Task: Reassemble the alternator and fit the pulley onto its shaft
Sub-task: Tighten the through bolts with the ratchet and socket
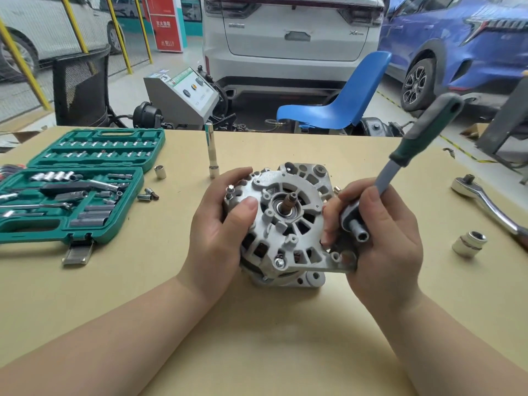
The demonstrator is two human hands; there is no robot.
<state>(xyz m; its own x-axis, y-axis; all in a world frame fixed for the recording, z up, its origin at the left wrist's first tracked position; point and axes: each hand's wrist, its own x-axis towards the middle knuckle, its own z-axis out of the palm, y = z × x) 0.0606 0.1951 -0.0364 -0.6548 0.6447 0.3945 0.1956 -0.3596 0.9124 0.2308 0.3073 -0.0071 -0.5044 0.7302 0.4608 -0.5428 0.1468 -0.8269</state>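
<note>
Two cars (291,30) stand beyond the tan table (285,338).

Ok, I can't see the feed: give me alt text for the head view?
The left hand steadies a grey alternator on the tan table, its bare shaft pointing up with no pulley. The right hand grips its right edge and a green-handled nut driver. An open socket set lies left, a ratchet right.

Bright, even daylight, probably from overhead; soft shadows sit under the hands (217,224) on the counter (143,295). Wide-angle bending at three and nine o'clock; slight blur at twelve.
</note>
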